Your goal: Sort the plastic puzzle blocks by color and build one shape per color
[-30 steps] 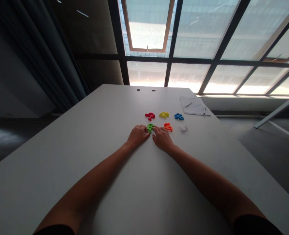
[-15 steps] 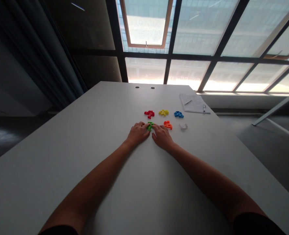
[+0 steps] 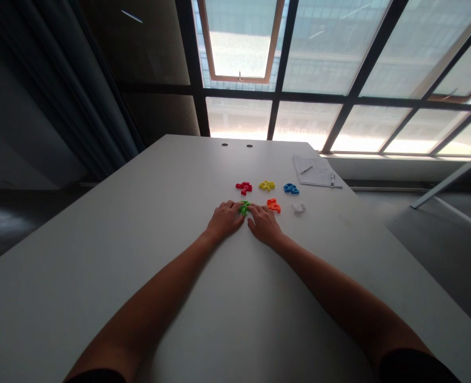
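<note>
On the white table (image 3: 195,175) a small green piece (image 3: 244,208) lies between my two hands. My left hand (image 3: 224,218) rests on the table with its fingers at the left side of the green piece. From the right, my right hand (image 3: 264,222) touches the same piece with a fingertip, its fingers spread. An orange piece (image 3: 273,206) lies just beyond my right fingers, and a clear piece (image 3: 299,208) is to its right. Behind them sit a red piece (image 3: 244,188), a yellow piece (image 3: 267,185) and a blue piece (image 3: 291,188).
Papers (image 3: 319,171) with two pens lie near the right back edge of the table. Two round holes show near the far edge. Beyond are windows, a dark curtain (image 3: 80,90) at left and a white metal frame (image 3: 446,183) at right.
The whole view has shifted slightly. Both hands stay at the green piece, with no clear movement of the pieces on the table.
</note>
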Available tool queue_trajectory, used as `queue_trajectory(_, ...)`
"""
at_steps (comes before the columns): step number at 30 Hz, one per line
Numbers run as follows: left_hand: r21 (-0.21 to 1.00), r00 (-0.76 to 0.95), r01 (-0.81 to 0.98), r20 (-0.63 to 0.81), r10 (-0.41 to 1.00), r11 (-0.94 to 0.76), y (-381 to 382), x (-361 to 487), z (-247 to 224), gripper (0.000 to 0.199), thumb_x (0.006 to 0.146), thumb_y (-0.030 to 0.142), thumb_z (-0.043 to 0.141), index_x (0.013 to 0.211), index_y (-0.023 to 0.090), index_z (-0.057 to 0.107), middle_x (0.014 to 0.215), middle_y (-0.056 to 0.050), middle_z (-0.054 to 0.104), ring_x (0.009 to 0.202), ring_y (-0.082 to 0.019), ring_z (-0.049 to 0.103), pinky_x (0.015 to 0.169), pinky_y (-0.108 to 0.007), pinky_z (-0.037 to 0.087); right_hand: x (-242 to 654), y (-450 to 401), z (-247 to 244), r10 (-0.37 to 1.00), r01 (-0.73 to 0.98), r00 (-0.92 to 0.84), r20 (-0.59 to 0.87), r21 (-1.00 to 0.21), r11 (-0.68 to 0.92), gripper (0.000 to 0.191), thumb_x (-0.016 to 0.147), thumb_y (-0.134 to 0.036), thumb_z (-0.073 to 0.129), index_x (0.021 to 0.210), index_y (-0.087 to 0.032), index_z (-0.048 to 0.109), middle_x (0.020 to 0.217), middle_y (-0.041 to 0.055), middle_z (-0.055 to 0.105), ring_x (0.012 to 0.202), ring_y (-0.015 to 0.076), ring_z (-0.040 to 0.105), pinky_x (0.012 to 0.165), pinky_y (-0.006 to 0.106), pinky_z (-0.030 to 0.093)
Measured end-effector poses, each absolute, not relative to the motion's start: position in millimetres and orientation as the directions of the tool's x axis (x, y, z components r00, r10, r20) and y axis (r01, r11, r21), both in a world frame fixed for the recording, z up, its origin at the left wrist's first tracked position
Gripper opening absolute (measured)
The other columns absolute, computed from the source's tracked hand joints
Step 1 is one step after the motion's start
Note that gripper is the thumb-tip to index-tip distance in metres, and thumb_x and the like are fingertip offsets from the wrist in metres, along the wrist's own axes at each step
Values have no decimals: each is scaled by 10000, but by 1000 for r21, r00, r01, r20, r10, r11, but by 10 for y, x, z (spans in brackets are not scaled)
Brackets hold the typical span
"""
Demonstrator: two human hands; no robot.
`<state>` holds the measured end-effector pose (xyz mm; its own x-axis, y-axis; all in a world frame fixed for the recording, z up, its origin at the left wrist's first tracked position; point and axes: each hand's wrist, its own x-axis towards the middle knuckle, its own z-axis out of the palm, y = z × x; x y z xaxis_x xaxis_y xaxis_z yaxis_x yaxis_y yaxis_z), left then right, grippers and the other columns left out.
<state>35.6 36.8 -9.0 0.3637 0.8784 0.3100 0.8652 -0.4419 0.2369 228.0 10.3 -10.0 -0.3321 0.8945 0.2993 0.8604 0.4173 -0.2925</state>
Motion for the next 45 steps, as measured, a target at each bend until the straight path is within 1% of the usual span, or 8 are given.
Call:
queue_trajectory(14,285,362,830,379,852,-479,209,243,-149,612,969,325,620,1522,113,461,1264,-165,694,1181,-322,637,1103,-502,490,2420,-229,-23,877,837,-400,267,-284,468,482,1022,-225,536,1490,-114,557,1507,170,613,1390,305,549,1201,472,423)
queue_trajectory(21,264,511,750,350,785,-606,-510,-30,-83,295,1017,250,547,1280,205,674,1339,-121,698,1257,-288,643,1106,-487,519,2930,-1244,-88,770,747,-551,321,-223,627,394,988,-131,529,1355,-162,669,1478,182,642,1412,324,558,1150,522,494)
queue_trajectory(24,327,614,620,363,700,-713,-813,-57,-9,218,1020,237,555,1154,237,727,1254,-72,753,1173,-234,702,1039,-401,560,3060,-1560,-68,678,637,-597,429,-259,726,268,994,-110,525,1162,-186,720,1096,130,789,1012,250,733,881,401,602)
queue_trajectory(27,385,676,530,347,650,-756,-1013,-18,114,193,1024,268,568,1096,255,746,989,-16,800,823,-153,749,764,-279,591,3082,-1631,49,605,557,-650,460,-253,791,263,1013,-110,505,1148,-186,718,835,62,765,679,176,689,666,307,564)
queue_trajectory(30,340,705,527,337,624,-779,-1082,24,205,251,1045,327,549,1185,267,748,1042,-24,814,878,-168,767,801,-298,599,3019,-1495,189,608,570,-696,381,-221,791,322,1039,-209,539,1322,-175,687,1150,135,792,1013,243,756,910,397,600)
queue_trajectory(34,182,771,564,232,593,-805,-1036,14,138,722,1005,633,568,1588,211,518,1611,-150,539,1473,-337,525,1218,-505,419,2896,-1274,210,704,669,-698,131,-230,706,827,1005,-597,612,1631,-89,426,1682,252,386,1595,389,323,1293,591,291)
queue_trajectory(38,125,791,593,96,605,-795,-976,-19,-26,911,1011,753,444,1705,179,307,1733,-163,318,1601,-353,320,1306,-554,247,2840,-1209,104,725,706,-688,-25,-256,661,944,1014,-713,511,1694,-95,294,1754,227,173,1654,361,112,1343,575,113)
queue_trajectory(45,142,786,598,86,612,-789,-959,-22,-61,909,1012,769,426,1718,218,271,1738,-144,309,1610,-325,304,1313,-529,232,2842,-1223,92,749,717,-663,15,-276,640,895,1012,-709,530,1681,-144,352,1748,194,232,1649,332,170,1343,557,150)
